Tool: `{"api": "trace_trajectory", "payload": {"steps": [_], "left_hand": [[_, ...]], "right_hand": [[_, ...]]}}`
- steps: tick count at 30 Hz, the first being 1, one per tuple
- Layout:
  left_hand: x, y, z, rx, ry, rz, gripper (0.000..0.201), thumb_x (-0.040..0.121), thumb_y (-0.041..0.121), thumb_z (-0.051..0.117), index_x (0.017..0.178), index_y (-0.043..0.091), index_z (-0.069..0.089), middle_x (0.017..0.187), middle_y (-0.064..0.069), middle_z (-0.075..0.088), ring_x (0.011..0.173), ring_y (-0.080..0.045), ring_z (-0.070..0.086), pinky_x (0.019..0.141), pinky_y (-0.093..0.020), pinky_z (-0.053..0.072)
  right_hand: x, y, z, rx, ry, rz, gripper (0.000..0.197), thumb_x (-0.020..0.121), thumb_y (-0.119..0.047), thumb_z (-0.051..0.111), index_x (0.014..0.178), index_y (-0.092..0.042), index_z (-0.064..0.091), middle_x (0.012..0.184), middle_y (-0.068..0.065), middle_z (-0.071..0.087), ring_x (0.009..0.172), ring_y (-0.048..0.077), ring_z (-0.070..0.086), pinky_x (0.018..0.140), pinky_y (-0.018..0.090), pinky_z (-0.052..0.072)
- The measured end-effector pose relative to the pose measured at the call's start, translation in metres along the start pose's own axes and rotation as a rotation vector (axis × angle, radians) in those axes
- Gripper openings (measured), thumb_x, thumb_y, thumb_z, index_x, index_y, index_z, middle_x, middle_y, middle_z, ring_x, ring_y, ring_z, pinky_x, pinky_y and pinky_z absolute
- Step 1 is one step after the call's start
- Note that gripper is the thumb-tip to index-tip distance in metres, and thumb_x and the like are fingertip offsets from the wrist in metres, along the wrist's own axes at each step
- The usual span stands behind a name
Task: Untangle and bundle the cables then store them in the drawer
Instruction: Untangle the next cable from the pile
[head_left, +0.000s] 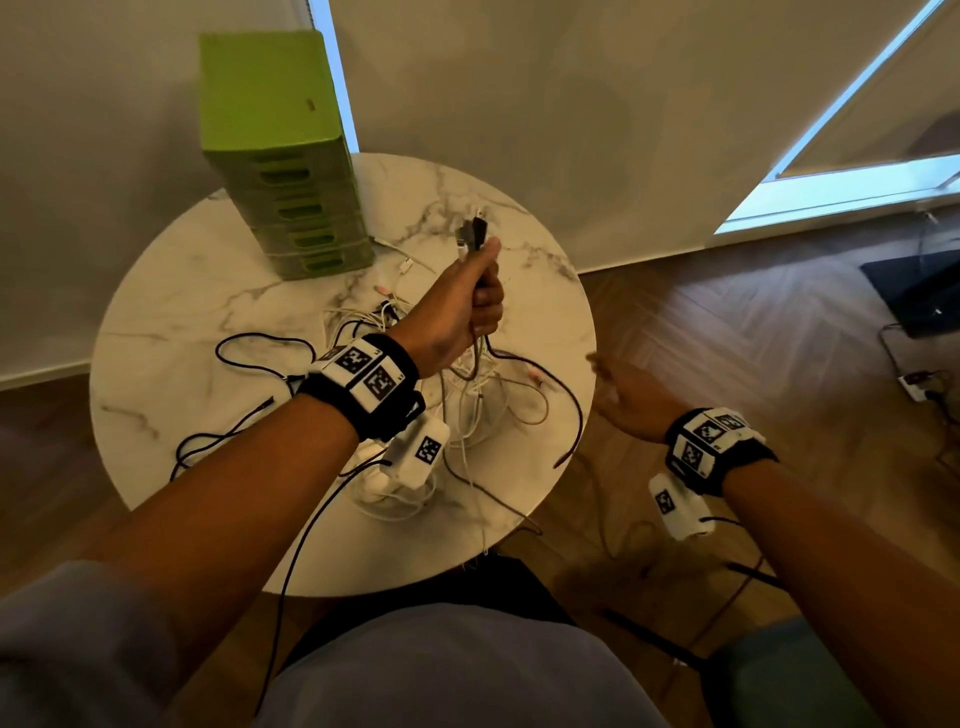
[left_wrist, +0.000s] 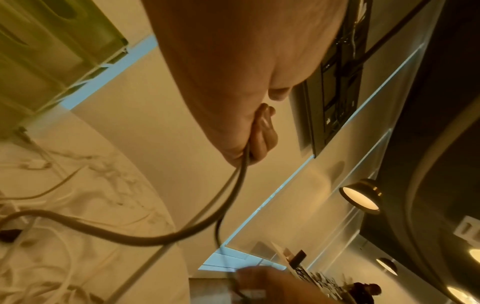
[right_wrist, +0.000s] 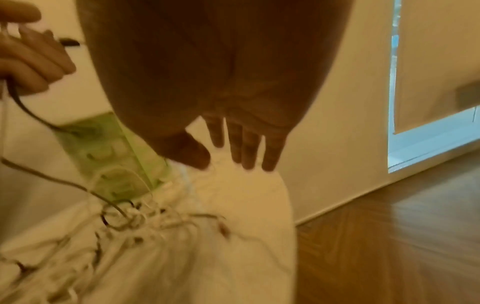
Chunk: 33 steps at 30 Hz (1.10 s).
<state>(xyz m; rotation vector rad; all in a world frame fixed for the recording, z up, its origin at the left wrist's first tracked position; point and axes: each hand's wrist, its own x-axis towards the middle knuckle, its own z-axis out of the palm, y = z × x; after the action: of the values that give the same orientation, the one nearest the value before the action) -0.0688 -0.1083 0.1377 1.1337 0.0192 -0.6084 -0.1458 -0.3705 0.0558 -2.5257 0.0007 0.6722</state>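
A round marble desk (head_left: 171, 332) carries a green drawer unit (head_left: 291, 171) and a tangled cable pile (head_left: 467, 405). Above it, the left hand (head_left: 457, 306) grasps several cable ends in clenched fingers. The right hand (head_left: 628, 400) hangs beside the desk, fingers (right_wrist: 249, 148) released and straight.

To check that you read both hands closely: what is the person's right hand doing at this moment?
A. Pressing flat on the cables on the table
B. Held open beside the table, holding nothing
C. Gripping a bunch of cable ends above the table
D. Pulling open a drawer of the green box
B: the right hand has straight, spread fingers with nothing in them, off the table edge; the left hand grips the cable ends.
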Motion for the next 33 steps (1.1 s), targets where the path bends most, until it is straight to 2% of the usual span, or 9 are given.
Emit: {"api": "trace_trajectory", "payload": {"steps": [2,7,11,14,16,19,23,30,33], "left_hand": [[0.000,0.000,0.009,-0.012,-0.056,-0.034,0.039,0.109,0.035,0.033,0.072,0.022,0.032,0.055,0.008,0.026,0.048,-0.007,0.018,0.055,-0.029,0.009],[-0.008,0.004,0.024,0.059,-0.149,-0.051,0.041,0.110,0.035,0.029,0.071,0.021,0.030,0.061,0.005,0.026,0.053,-0.008,0.023,0.054,-0.025,0.020],[-0.023,0.016,0.012,0.219,-0.245,-0.039,0.043,0.110,0.041,0.028,0.073,0.020,0.032,0.065,0.002,0.035,0.061,-0.014,0.046,0.065,-0.026,0.038],[-0.035,0.031,-0.010,0.296,-0.264,-0.070,0.046,0.109,0.046,0.027,0.075,0.018,0.037,0.062,-0.001,0.048,0.086,-0.031,0.070,0.084,-0.039,0.055],[-0.040,0.040,-0.022,0.269,-0.266,-0.103,0.045,0.108,0.048,0.026,0.076,0.019,0.037,0.058,-0.001,0.043,0.095,-0.038,0.072,0.093,-0.045,0.056],[-0.041,0.049,-0.031,0.181,-0.217,-0.093,0.046,0.108,0.048,0.025,0.073,0.020,0.035,0.054,0.002,0.031,0.067,-0.029,0.065,0.080,-0.043,0.058],[-0.032,0.066,-0.042,-0.064,-0.140,0.007,0.048,0.106,0.052,0.030,0.070,0.022,0.036,0.055,0.006,0.025,0.049,-0.013,0.025,0.064,-0.032,0.043],[-0.017,0.083,-0.066,-0.305,0.171,0.248,0.040,0.107,0.040,0.037,0.071,0.024,0.035,0.061,0.006,0.030,0.055,-0.010,0.025,0.058,-0.027,0.030],[-0.010,0.077,-0.067,-0.372,0.311,0.336,0.034,0.106,0.030,0.040,0.073,0.025,0.035,0.064,0.007,0.032,0.054,-0.009,0.026,0.057,-0.027,0.027]], "right_hand": [[0.003,-0.026,-0.008,0.184,0.133,-0.144,0.072,0.092,-0.014,0.058,0.154,-0.012,0.022,0.157,0.009,0.031,0.141,0.020,0.033,0.115,0.035,0.031],[0.006,-0.112,-0.007,0.270,-0.076,-0.366,0.059,0.094,-0.026,0.062,0.147,-0.014,0.040,0.143,-0.003,0.043,0.125,-0.001,0.037,0.100,0.000,0.026],[0.015,-0.135,0.022,0.408,-0.197,-0.310,0.034,0.094,-0.055,0.056,0.114,-0.031,0.070,0.110,-0.007,0.072,0.105,0.009,0.061,0.107,0.037,0.042],[0.014,-0.134,0.021,0.514,-0.266,-0.298,0.036,0.098,-0.041,0.058,0.104,-0.009,0.073,0.082,0.013,0.072,0.086,0.011,0.067,0.092,0.034,0.048],[0.008,-0.133,0.013,0.588,-0.355,-0.261,0.032,0.101,-0.021,0.057,0.076,-0.007,0.071,0.065,0.021,0.062,0.089,0.017,0.073,0.095,0.030,0.050],[0.004,-0.136,0.001,0.599,-0.414,-0.229,0.033,0.100,-0.020,0.057,0.073,-0.001,0.056,0.055,0.016,0.053,0.084,0.030,0.075,0.088,0.029,0.054],[0.014,-0.137,-0.004,0.332,-0.318,-0.151,0.051,0.098,-0.045,0.057,0.063,-0.007,0.051,0.051,0.010,0.056,0.068,0.032,0.072,0.074,0.032,0.052],[0.013,-0.102,-0.007,-0.022,0.280,-0.227,0.030,0.101,-0.047,0.047,0.095,-0.017,0.048,0.067,-0.003,0.054,0.062,0.018,0.053,0.057,0.033,0.038],[0.010,-0.099,-0.003,-0.025,0.336,-0.258,0.032,0.103,-0.049,0.038,0.111,-0.020,0.046,0.080,-0.005,0.057,0.070,0.018,0.056,0.064,0.036,0.046]]}}
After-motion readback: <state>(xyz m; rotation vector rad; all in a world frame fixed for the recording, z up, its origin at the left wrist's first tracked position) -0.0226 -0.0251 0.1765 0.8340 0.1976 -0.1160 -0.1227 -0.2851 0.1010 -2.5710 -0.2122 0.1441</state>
